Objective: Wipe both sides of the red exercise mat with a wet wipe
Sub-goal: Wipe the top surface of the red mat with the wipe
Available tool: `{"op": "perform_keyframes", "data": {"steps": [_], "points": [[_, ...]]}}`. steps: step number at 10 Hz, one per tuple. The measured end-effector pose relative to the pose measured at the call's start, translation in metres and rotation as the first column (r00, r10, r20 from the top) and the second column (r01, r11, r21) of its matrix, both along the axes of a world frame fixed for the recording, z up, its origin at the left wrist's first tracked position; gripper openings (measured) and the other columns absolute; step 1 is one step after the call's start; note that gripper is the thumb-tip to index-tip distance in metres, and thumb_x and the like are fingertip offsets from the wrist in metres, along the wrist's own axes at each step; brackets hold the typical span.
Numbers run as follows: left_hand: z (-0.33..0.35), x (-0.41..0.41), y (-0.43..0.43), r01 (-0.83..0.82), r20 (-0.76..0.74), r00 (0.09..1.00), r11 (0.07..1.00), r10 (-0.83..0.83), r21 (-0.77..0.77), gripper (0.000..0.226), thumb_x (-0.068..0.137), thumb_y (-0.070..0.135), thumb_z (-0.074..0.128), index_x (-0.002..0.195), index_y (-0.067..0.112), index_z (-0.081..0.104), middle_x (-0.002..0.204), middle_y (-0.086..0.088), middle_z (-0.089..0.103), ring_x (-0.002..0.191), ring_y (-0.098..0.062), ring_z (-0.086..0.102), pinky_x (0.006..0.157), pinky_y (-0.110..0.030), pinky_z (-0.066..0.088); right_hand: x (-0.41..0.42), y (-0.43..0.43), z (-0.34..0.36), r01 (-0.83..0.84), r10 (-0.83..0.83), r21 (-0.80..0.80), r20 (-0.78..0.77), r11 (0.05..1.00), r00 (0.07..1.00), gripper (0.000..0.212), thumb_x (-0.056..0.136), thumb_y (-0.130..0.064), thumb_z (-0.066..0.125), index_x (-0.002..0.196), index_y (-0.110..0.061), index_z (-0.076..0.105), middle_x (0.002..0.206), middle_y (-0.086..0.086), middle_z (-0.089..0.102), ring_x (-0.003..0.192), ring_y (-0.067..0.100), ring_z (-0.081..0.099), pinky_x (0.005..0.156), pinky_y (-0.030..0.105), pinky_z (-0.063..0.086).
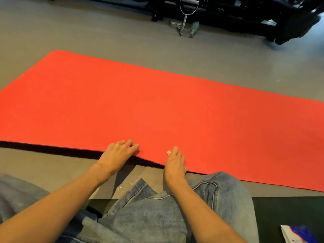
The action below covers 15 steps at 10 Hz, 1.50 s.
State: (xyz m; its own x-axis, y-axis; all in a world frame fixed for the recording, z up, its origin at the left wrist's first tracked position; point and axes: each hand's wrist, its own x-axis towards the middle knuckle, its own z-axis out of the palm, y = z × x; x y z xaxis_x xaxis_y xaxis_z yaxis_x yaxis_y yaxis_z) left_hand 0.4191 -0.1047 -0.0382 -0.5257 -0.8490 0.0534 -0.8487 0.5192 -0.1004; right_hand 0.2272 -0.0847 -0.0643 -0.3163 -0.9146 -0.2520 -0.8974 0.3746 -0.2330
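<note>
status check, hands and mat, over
Left hand and right hand both on red mat, near edge, grip unclear. White scrap, likely the wipe, at right fingers. Nothing else on the mat.
</note>
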Motion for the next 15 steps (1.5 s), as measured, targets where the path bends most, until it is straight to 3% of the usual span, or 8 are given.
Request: {"op": "perform_keyframes", "data": {"steps": [1,2,4,5,7,9,13,15], "points": [[0.001,0.009,0.011,-0.132,-0.013,0.991,0.991,0.132,0.004,0.060,0.022,-0.016,0.082,0.071,0.009,0.057,0.061,-0.007,0.048,0.036,-0.028,0.052,0.035,-0.019,0.012,-0.001,-0.003,0.001,-0.092,0.092,-0.040,-0.004,0.995,0.996,0.043,0.096,-0.001,0.027,0.138,-0.013,0.026,0.127,0.007,0.042,0.117,0.025,0.038,0.085,0.043,0.040],[0.001,0.017,0.031,-0.289,0.195,0.946,0.945,0.258,0.152,0.049,0.065,-0.001,0.076,0.106,0.013,0.054,0.101,-0.007,0.055,0.078,-0.026,0.067,0.051,-0.035,0.045,0.002,-0.003,-0.003,-0.160,0.160,0.005,0.031,0.987,0.987,0.034,0.099,-0.008,0.027,0.133,-0.006,0.029,0.128,0.012,0.048,0.117,0.029,0.044,0.088,0.040,0.039],[-0.001,0.033,0.022,-0.327,0.337,0.922,0.851,0.192,0.411,0.063,0.082,0.028,0.070,0.132,0.012,0.034,0.139,-0.008,0.036,0.113,-0.029,0.057,0.088,-0.038,0.046,0.014,0.008,0.001,-0.427,0.431,0.071,-0.055,0.902,0.901,0.029,0.102,-0.020,0.029,0.126,-0.006,0.036,0.117,0.015,0.058,0.107,0.033,0.057,0.080,0.041,0.043],[-0.005,0.032,0.019,-0.372,0.360,0.907,0.819,0.220,0.437,0.080,0.074,0.037,0.077,0.135,0.010,0.033,0.135,-0.009,0.040,0.115,-0.031,0.055,0.092,-0.040,0.047,0.030,0.019,0.005,-0.603,0.607,0.122,0.002,0.788,0.795,0.029,0.102,-0.017,0.029,0.129,-0.007,0.035,0.118,0.019,0.053,0.108,0.035,0.054,0.080,0.042,0.043],[-0.013,0.036,0.017,-0.426,0.322,0.893,0.819,0.314,0.385,0.064,0.070,0.040,0.077,0.120,0.015,0.046,0.117,-0.004,0.050,0.106,-0.027,0.059,0.079,-0.037,0.048,-0.032,0.004,0.013,-0.140,0.166,0.256,-0.082,0.956,0.983,0.035,0.098,-0.006,0.033,0.130,-0.002,0.044,0.130,0.019,0.045,0.118,0.031,0.049,0.083,0.030,0.041],[-0.010,0.038,0.008,-0.374,0.331,0.909,0.849,0.255,0.373,0.065,0.065,0.052,0.077,0.115,0.018,0.053,0.115,-0.001,0.060,0.106,-0.022,0.060,0.079,-0.033,0.046,0.034,0.030,0.011,-0.266,0.243,0.146,0.158,0.953,0.957,0.029,0.093,-0.001,0.040,0.120,0.003,0.047,0.124,0.021,0.049,0.112,0.032,0.050,0.082,0.027,0.038],[0.000,0.025,0.016,-0.404,0.342,0.898,0.829,0.278,0.387,0.060,0.074,0.040,0.073,0.122,0.014,0.048,0.121,-0.006,0.055,0.110,-0.025,0.058,0.084,-0.035,0.047,0.021,0.014,-0.002,-0.155,0.164,0.123,-0.060,0.980,0.985,0.034,0.096,0.001,0.032,0.127,0.001,0.047,0.130,0.014,0.049,0.120,0.024,0.051,0.091,0.025,0.044],[0.009,0.026,0.009,-0.523,0.303,0.852,0.718,0.426,0.459,0.047,0.087,0.022,0.053,0.133,0.016,0.043,0.128,-0.008,0.053,0.121,-0.026,0.052,0.087,-0.035,0.046,0.081,0.021,-0.007,-0.621,0.630,-0.108,0.076,0.776,0.773,0.022,0.101,-0.017,0.035,0.115,-0.004,0.045,0.115,0.016,0.048,0.102,0.035,0.052,0.070,0.040,0.030]]}}
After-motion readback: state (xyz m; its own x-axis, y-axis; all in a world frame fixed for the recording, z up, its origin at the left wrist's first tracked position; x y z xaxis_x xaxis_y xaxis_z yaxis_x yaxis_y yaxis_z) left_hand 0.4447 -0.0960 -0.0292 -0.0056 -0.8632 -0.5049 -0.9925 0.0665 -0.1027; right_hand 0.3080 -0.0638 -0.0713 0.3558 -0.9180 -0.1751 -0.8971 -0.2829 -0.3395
